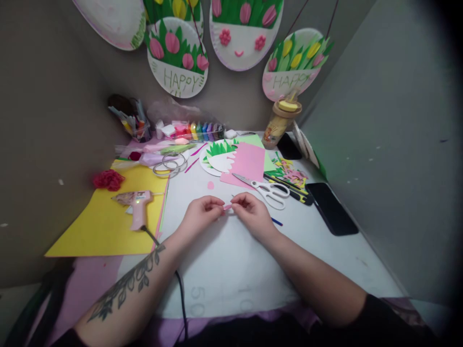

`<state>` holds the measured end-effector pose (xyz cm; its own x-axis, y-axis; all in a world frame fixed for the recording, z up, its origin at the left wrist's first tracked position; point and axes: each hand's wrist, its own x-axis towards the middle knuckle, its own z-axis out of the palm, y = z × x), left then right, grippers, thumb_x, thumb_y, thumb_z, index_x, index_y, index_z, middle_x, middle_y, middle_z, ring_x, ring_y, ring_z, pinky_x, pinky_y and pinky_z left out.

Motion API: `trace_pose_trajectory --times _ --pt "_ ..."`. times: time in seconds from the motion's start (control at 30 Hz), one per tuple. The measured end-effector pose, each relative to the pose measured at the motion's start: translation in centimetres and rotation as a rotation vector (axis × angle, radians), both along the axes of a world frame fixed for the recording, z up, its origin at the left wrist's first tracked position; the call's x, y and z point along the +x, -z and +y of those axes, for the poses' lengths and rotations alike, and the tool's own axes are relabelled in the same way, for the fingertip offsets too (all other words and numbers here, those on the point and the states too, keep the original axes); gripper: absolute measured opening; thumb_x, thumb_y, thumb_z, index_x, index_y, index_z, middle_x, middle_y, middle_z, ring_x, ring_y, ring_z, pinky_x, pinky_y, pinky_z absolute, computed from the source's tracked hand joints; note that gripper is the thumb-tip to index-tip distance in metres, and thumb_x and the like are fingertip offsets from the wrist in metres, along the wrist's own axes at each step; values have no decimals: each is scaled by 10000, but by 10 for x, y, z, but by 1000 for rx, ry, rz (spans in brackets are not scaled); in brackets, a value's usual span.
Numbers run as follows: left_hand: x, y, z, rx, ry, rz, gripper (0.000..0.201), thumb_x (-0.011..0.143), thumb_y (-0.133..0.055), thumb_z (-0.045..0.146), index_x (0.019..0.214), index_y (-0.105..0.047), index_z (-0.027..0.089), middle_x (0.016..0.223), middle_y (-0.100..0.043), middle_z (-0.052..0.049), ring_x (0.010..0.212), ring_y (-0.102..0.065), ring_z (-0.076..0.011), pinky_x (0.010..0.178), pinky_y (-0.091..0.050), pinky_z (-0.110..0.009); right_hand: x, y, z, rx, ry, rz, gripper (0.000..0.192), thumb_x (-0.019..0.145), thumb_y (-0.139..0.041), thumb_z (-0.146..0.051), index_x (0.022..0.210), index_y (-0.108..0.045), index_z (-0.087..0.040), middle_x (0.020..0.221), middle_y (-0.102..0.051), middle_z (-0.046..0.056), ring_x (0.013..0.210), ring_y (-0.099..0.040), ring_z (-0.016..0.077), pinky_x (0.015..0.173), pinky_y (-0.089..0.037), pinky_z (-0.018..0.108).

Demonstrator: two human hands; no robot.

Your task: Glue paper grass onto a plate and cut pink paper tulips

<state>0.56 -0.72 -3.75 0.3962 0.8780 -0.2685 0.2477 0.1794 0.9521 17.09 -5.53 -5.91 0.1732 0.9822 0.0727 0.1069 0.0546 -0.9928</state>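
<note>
Between my fingertips is a small piece of pink paper point(227, 207), pinched from both sides above the white table. My left hand point(204, 212) is closed on its left end, and my right hand point(252, 214) is closed on its right end. A small pink paper oval point(211, 185) lies just beyond my left hand. White-handled scissors point(269, 190) rest past my right hand, their blades over a pink paper sheet point(249, 161). Behind lies a paper plate point(208, 166) with green paper grass. A blue pen point(277, 221) shows beside my right wrist.
On the left, a pink glue gun point(139, 205) with a black cord sits on yellow paper point(97, 226). Two phones point(333, 208), paper scraps point(289, 171) and a tumbler point(281, 123) stand or lie right. Decorated plates point(177, 79) hang on the back wall.
</note>
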Motion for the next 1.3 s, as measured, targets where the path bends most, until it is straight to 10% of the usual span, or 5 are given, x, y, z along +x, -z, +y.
trace_pose_trajectory --times 0.33,0.57,0.8,1.13,1.3 --pt "4 0 -1 -67 2 -58 187 670 -682 272 819 -671 160 709 -694 -19 660 -619 -140 592 -452 -228 1 2 -3 101 29 -130 52 818 -578 -256 848 -568 -214 792 -614 13 718 -589 165 637 -476 287" --pt "1 -4 0 -205 84 -142 164 702 -687 258 832 -704 160 693 -696 -17 609 -600 -103 554 -424 -196 15 -13 -5 684 -100 -600 211 852 -466 -57 879 -590 -227 773 -647 38 743 -583 179 707 -499 341" --pt "-4 -12 3 -393 90 -245 174 670 -752 230 806 -711 128 672 -687 -32 589 -597 -86 517 -418 -164 18 -17 -3 908 -172 -704 330 819 -459 23 996 -581 -227 816 -685 41 730 -581 163 709 -512 328" --pt "-5 -10 3 -359 134 -222 170 671 -732 235 802 -705 128 669 -690 -35 566 -590 -86 526 -440 -176 20 -14 -4 910 -207 -769 311 814 -506 -6 981 -614 -244 859 -703 38 778 -584 183 727 -505 349" --pt "-2 -12 0 -67 28 -95 180 696 -665 256 835 -675 141 686 -690 -18 605 -607 -107 573 -464 -203 16 -10 -5 528 -92 -527 239 811 -590 -149 1035 -596 -232 906 -635 62 859 -588 201 721 -515 348"
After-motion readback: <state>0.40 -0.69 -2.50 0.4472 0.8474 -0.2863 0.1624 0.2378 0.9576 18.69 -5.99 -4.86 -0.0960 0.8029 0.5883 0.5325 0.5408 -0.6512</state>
